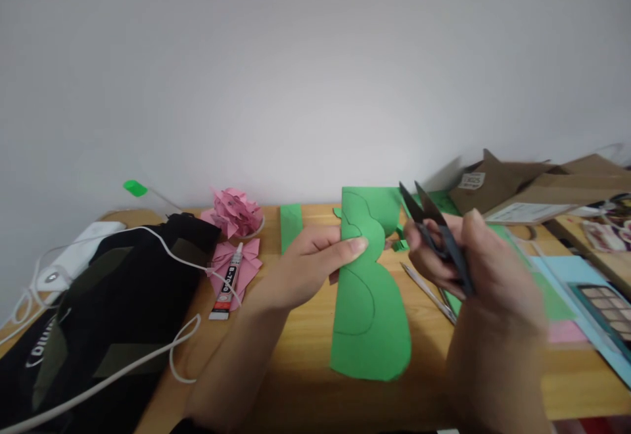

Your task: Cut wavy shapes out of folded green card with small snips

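My left hand (320,260) pinches a sheet of green paper (377,315) at its left edge, thumb on top. Pencil-like curves are drawn on the paper, and its right side is cut into rounded lobes; the upper part still has a straight top edge. My right hand (473,263) grips dark snips (436,230), a small pair of scissors, with the blades parted and pointing up and away. The blades are to the right of the paper, apart from it. Small green scraps (400,244) lie beside the paper on the wooden table (305,375).
To the left are a pink paper flower (236,212), a glue tube (227,283) on pink folded paper, a black bag (113,315) and a white cable (123,375). Tweezers (428,292) lie near my right hand. A cardboard box (547,187) and a palette (604,312) are at right.
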The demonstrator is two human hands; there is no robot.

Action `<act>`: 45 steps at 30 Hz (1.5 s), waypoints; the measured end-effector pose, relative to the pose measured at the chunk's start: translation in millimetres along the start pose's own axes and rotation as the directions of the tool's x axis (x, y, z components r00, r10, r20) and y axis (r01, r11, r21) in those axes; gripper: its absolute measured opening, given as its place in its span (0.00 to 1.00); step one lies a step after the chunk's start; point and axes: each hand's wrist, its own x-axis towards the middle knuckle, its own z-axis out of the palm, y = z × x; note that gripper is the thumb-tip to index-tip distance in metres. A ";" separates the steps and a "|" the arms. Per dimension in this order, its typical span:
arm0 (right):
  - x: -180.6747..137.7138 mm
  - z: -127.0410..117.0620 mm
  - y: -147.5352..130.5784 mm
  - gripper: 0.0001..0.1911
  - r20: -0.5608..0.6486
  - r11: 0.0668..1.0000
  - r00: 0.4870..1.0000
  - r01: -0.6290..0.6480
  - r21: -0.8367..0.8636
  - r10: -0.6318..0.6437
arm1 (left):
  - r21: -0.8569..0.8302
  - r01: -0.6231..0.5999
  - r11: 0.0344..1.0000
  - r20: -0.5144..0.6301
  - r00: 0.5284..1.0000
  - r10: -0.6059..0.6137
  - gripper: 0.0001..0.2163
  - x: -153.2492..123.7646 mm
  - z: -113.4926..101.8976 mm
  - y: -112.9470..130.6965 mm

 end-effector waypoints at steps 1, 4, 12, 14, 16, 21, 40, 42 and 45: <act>1.6 3.8 1.6 0.23 -0.094 0.998 0.994 0.045 -0.032 -0.048 | 0.003 0.017 1.000 0.027 0.999 -0.017 0.19 0.3 1.5 -0.6; 6.2 13.8 5.0 0.14 -0.304 0.985 0.941 0.116 -0.130 -0.151 | 0.021 0.044 0.999 0.088 0.995 -0.046 0.20 0.9 5.2 -2.0; 8.6 17.8 1.2 0.13 -0.312 0.994 0.944 0.097 -0.056 -0.110 | 0.070 0.051 0.996 0.114 0.992 -0.058 0.19 2.0 7.6 -1.8; 7.5 17.9 1.1 0.17 -0.282 0.992 0.952 0.105 -0.072 -0.121 | 0.102 0.047 0.994 0.119 0.991 -0.059 0.20 1.5 8.7 -1.0; 6.3 18.2 1.9 0.21 -0.269 0.987 0.953 0.116 -0.109 -0.142 | 0.166 0.039 0.985 0.121 0.991 -0.060 0.21 0.5 10.1 -0.7; 4.4 18.1 3.6 0.20 -0.290 0.969 0.941 0.111 -0.221 -0.174 | 0.372 -0.007 0.928 0.075 0.997 -0.022 0.22 -3.3 11.7 -1.2; 1.4 19.9 4.4 0.19 -0.245 0.956 0.955 0.099 -0.278 -0.170 | 0.311 -0.120 0.943 0.072 0.992 0.103 0.14 -2.4 10.9 3.8; 1.1 21.3 4.0 0.20 -0.241 0.959 0.957 0.092 -0.269 -0.160 | 0.284 -0.129 0.950 0.047 0.992 0.120 0.15 -1.4 10.2 3.5; 1.5 23.7 2.4 0.19 -0.227 0.954 0.959 0.103 -0.282 -0.171 | 0.284 -0.165 0.945 0.021 0.986 0.166 0.17 -1.1 8.9 3.1</act>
